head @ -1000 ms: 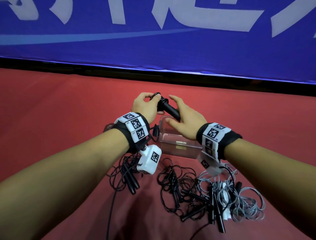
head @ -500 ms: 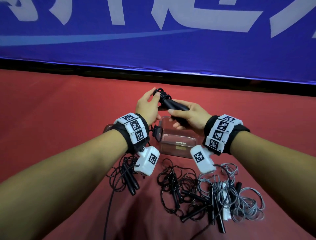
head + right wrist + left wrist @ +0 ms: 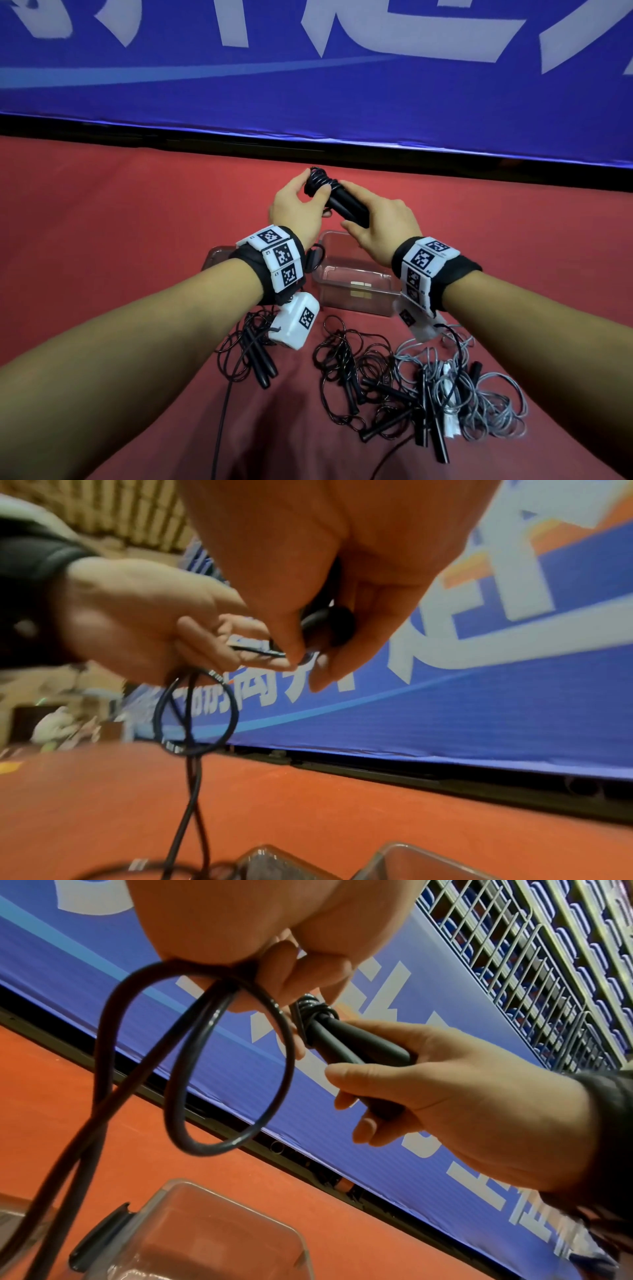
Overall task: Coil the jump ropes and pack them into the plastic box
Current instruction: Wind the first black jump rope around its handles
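My right hand (image 3: 373, 219) grips the two black handles (image 3: 346, 205) of a jump rope, held side by side above the clear plastic box (image 3: 356, 294). Several turns of the black cord (image 3: 320, 181) are wound round the handles' far end. My left hand (image 3: 305, 198) pinches the cord at that end. In the left wrist view the cord (image 3: 205, 1056) hangs from my left hand (image 3: 274, 969) in a loop and trails down beside the box (image 3: 205, 1231), with the handles (image 3: 352, 1042) in my right hand (image 3: 445, 1096). The right wrist view shows the handle butt (image 3: 329, 626) and the loop (image 3: 195, 715).
On the red cloth near me lie a loose black rope (image 3: 250, 353), a tangled black pile (image 3: 359, 373) and a grey rope tangle (image 3: 479, 394). A dark lid-like piece (image 3: 214, 257) sits left of the box. A blue banner (image 3: 308, 85) stands behind the table's far edge.
Both hands have lifted the handles a little higher and farther away. My right hand has rolled back palm-down, and more cord sits wound round the handles' end.
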A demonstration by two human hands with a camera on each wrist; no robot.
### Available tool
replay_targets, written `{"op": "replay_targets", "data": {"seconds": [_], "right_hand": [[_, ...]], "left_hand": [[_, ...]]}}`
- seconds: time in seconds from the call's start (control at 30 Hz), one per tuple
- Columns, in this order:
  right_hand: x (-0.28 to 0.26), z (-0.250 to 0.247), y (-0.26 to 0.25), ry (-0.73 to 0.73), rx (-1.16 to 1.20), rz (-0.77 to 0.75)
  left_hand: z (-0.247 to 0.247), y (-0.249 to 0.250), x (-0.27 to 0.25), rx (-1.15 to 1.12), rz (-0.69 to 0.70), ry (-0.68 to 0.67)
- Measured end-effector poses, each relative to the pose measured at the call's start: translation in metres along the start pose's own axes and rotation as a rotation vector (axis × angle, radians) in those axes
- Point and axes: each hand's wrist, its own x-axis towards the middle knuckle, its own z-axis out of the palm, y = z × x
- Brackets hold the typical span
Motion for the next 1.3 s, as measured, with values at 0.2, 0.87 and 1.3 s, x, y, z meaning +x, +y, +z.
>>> {"op": "replay_targets", "data": {"seconds": [0.2,0.87,1.3], "right_hand": [[-0.004,0.011,0.0,-0.077,0.059,-0.004],[0.004,-0.004,0.005,-0.503,1.232,0.52],[0.005,0.006,0.008,-0.201,0.457,0.053]], "left_hand": [[-0.009,-0.009,0.0,-0.007,-0.029,0.04],[-0.006,-0.006,-0.001,0.044,-0.008,-0.05],[0.004,-0.002,0.002,-0.017,-0.077,-0.016]]}}
